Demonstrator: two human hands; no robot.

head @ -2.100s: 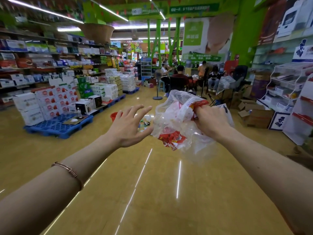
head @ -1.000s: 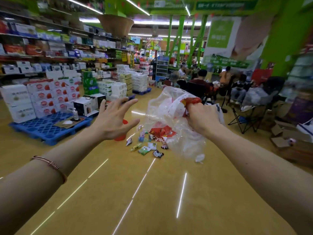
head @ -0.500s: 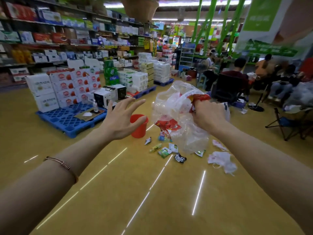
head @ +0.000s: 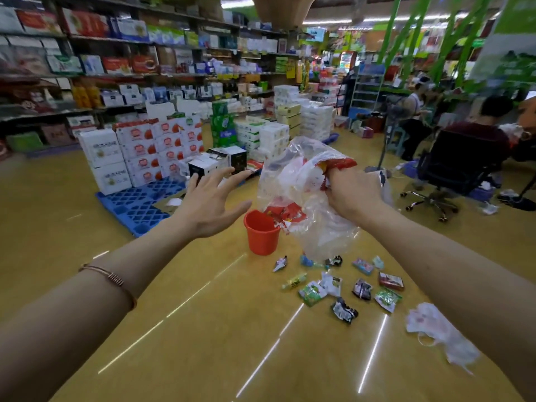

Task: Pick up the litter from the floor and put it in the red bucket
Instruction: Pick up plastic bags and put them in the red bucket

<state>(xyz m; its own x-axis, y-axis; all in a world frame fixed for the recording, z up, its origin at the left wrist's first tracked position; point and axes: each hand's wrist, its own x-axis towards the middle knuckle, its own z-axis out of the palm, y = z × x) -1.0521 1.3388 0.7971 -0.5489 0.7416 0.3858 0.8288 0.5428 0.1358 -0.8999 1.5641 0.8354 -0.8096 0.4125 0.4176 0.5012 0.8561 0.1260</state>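
A small red bucket (head: 262,235) stands upright on the yellow floor ahead of me. My right hand (head: 352,192) grips a bunch of crumpled clear plastic litter (head: 293,181) with red wrapper scraps, held in the air just right of and above the bucket. My left hand (head: 211,203) hovers with fingers spread, holding nothing, to the upper left of the bucket. Several small wrappers (head: 342,285) lie scattered on the floor to the right of the bucket. A crumpled white plastic bag (head: 441,332) lies on the floor near my right forearm.
A blue pallet (head: 136,204) stacked with white and red cartons sits left of the bucket. Shelves of goods line the left wall. At the right, people sit on chairs, among them a black office chair (head: 452,166), beside a standing fan (head: 388,132).
My view has come closer to the bucket and tilted down. The bucket and the scattered wrappers now appear larger and nearer. Both hands keep their poses, the right still gripping the plastic.
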